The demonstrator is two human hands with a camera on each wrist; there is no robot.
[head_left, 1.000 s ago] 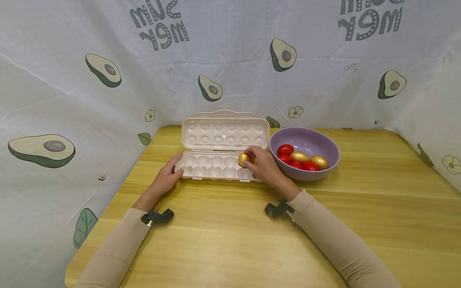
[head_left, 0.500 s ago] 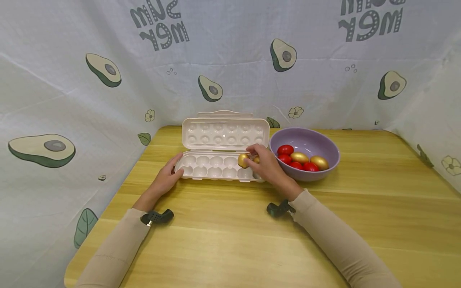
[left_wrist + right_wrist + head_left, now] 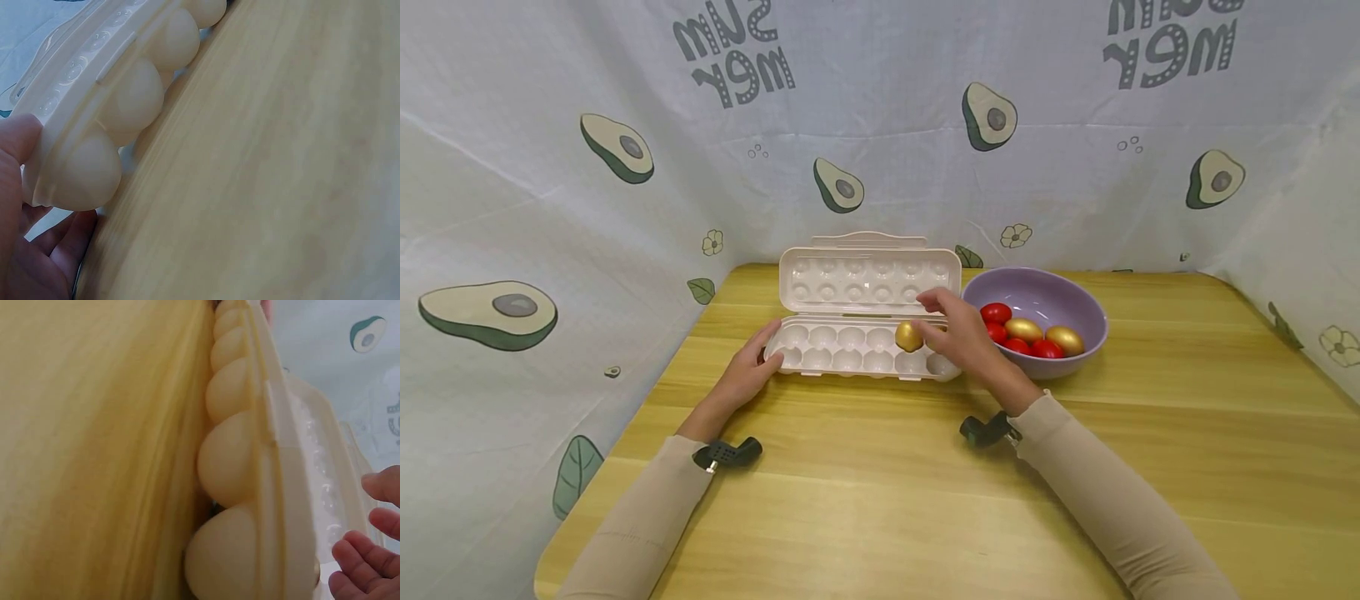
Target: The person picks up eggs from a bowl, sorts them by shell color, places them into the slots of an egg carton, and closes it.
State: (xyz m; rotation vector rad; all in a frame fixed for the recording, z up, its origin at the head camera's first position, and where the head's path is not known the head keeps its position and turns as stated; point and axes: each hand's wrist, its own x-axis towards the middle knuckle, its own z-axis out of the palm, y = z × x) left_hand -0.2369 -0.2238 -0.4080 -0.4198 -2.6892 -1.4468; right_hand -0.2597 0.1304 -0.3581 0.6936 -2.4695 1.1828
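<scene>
The egg carton [image 3: 847, 359], pale plastic with rounded cups, lies on the table with its lid [image 3: 870, 279] raised at the back. My left hand [image 3: 747, 367] holds its left end; in the left wrist view the thumb [image 3: 20, 139] is on the rim and the other fingers curl behind the end cup. A golden egg [image 3: 908, 336] sits in a back-row cup toward the right. Another golden egg in the carton is mostly hidden behind my right hand [image 3: 961, 337]. That hand hovers over the carton's right end, fingers spread and holding nothing, as the right wrist view also shows.
A purple bowl [image 3: 1078, 304] with several red and golden eggs stands right of the carton, close beside the right hand. Behind the wooden table [image 3: 880, 492] hangs a white cloth [image 3: 895, 108] printed with avocados.
My right hand has let go of the golden egg, spread its fingers and drawn back a little to the right. The egg stays in its cup; the left hand has not moved.
</scene>
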